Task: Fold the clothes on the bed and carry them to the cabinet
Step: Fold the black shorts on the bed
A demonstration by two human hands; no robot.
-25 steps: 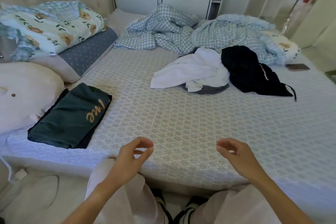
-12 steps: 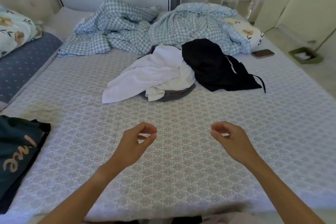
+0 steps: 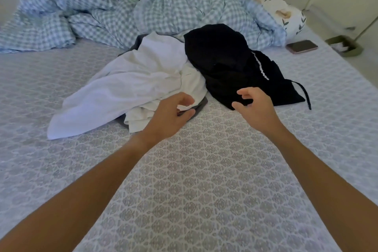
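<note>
Head view: clothes (image 3: 143, 80) beyond left hand (image 3: 169, 115)

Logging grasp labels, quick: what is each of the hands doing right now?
Left hand: open, fingers loosely curled, holding nothing, at the white garment.
Right hand: open, holding nothing, at the black garment.

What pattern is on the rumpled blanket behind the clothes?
Blue-and-white check, seen in the head view: the blanket.
</note>
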